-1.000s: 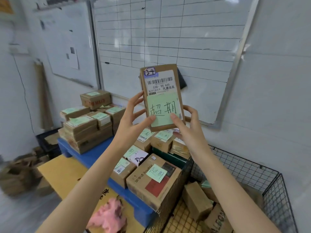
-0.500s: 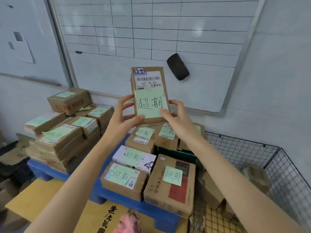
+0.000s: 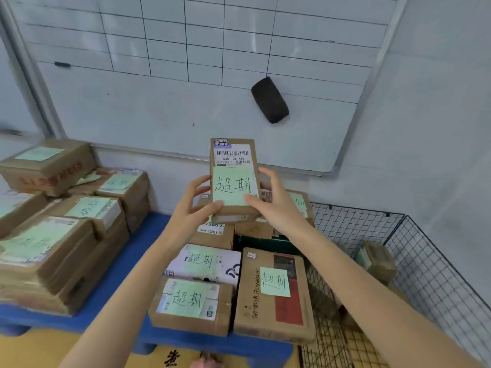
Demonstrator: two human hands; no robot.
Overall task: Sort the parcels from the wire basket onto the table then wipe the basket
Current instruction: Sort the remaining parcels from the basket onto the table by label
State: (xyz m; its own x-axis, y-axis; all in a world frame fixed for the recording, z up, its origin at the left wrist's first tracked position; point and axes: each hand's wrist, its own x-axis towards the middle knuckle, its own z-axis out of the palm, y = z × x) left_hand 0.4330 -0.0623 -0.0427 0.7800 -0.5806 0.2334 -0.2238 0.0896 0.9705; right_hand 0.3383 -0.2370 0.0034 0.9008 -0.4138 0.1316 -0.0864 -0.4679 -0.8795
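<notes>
1. At far left on the blue counter (image 3: 125,264), a tall stack of parcels (image 3: 61,235) with green notes on top. It looks piled high and uneven, so I would not add there.
2. Centre-left: the left hand (image 3: 191,208) grips the held parcel (image 3: 233,179) on its left side. The thumb lies on the front near the lower corner, and the fingers curl behind.
3. Centre: the held parcel is upright with its label facing the camera, raised above the back-row boxes on the counter. I cannot tell whether it touches them. A green note (image 3: 235,185) with handwriting covers its lower half. Judged step: label check, then choosing a pile.
4. Below it: a white parcel (image 3: 204,261), a brown parcel (image 3: 190,301) and a red-printed box (image 3: 265,314) carry notes with the same handwriting. This is the likely group. To do it well:
   - tip the parcel flat with the note up
   - set it squarely on a flat top
   - leave the other notes readable
   - let go only once it sits level
5. Centre-right: the right hand (image 3: 276,208) holds the parcel's right side, thumb on the front and fingers hidden behind. The two-hand hold is firm enough. Lower both hands together so the slim box does not twist.
6. Right: the wire basket (image 3: 438,274) stands just beside the counter, with at least one parcel (image 3: 378,258) inside. More parcels are left to sort, so wiping is not due yet.
</notes>
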